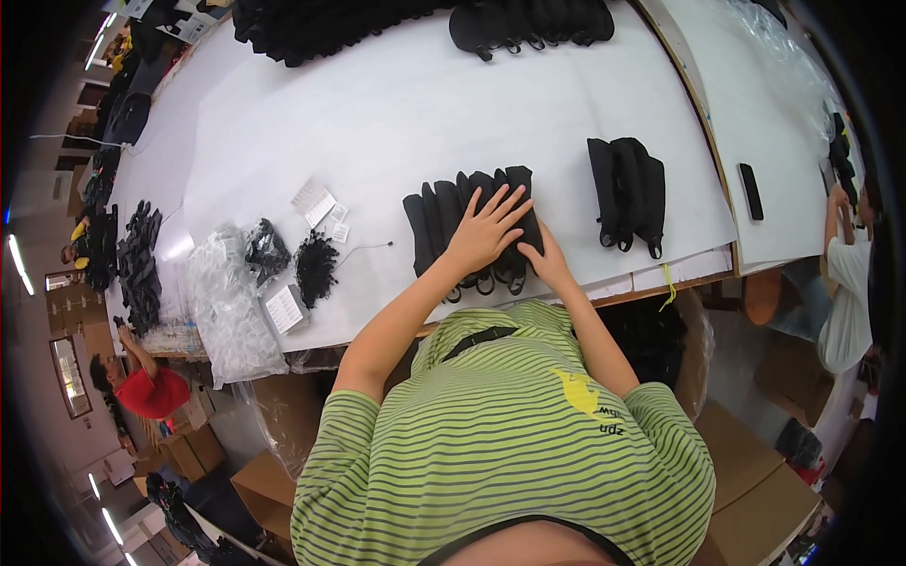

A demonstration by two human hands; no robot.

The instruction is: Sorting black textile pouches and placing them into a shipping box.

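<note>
In front of me on the white table lies a row of black fabric pouches (427, 222), packed side by side, with small loops at their near ends. My left hand (488, 229) rests flat across the top of the row, fingers spread. At the row's right side, my right hand (550, 257) touches the last pouch, its thumb reaching over the near end; its other fingers are partly hidden behind the pouches. A smaller group of black pouches (629, 193) with loops lies farther right, apart from both hands.
To the left are clear plastic bags (229, 292), a heap of black strings (315, 266) and white paper tags (312, 202). More black pouches (533, 25) lie at the far edge. A phone (751, 192) sits on the right-hand table. Other people work at both sides.
</note>
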